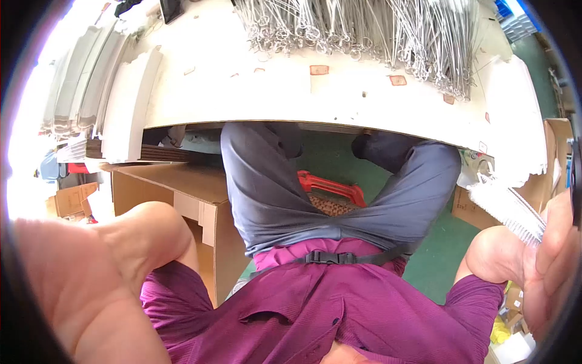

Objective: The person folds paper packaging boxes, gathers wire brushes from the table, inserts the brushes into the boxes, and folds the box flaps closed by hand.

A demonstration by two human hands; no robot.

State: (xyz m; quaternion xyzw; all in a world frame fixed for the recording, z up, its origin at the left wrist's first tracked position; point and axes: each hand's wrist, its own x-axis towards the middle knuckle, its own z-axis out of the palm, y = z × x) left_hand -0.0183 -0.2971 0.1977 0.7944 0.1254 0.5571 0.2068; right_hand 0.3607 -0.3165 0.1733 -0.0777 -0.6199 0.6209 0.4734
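At the right edge, my right hand [551,261] has its fingers wrapped round a white-bristled brush [508,209], whose bristles point up and left. My left hand [60,273] is very large and close to the camera at the lower left; its palm and wrist show, but its fingers are cut off by the frame edge. On the far side of the white table [242,91] lies a thick heap of wire-handled brushes [364,30] with looped ends towards me.
Stacks of white sheets [130,109] stand at the table's left end, with more white paper [512,115] at the right. An open cardboard box [163,182] is below left. A red plastic object [333,185] lies on the green floor between the legs.
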